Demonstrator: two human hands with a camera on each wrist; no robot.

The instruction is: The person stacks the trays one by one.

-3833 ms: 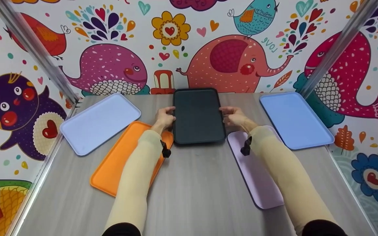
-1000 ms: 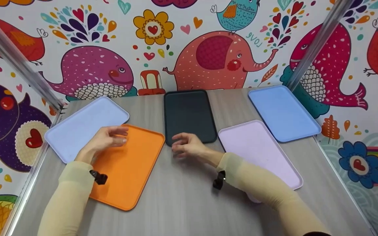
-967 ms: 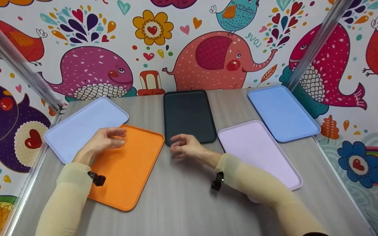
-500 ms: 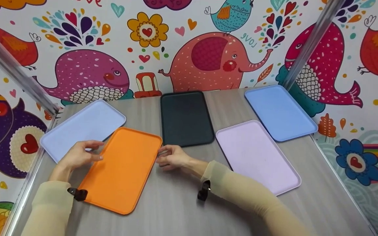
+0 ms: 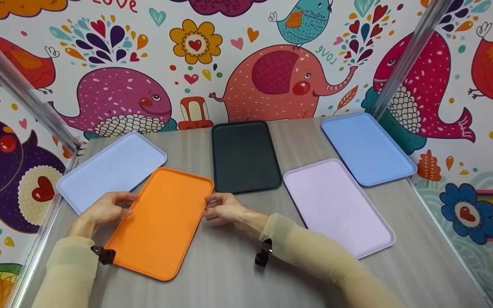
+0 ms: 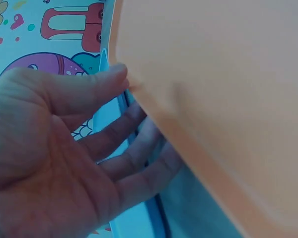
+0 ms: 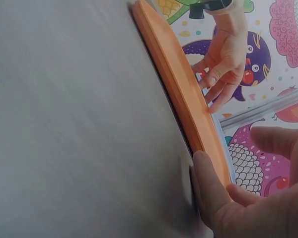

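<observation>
Orange tray (image 5: 161,222) on table (image 5: 238,265), nearer left edge than right. Left hand (image 5: 106,208) at tray's left side, fingers loose, nearly straight. Right hand (image 5: 226,208) touches right side, fingers loose, thumb spread.

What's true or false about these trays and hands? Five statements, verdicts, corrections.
1. The orange rectangular tray is between the left hand and right hand. True.
2. The black rectangular tray lies beyond the orange tray. True.
3. The orange tray is stacked on the black tray. False: the black tray's top is bare.
4. Right of the black tray lies the pale lilac rectangular tray. True.
5. The right hand holds the lilac tray. False: it's at the orange tray's edge.
</observation>
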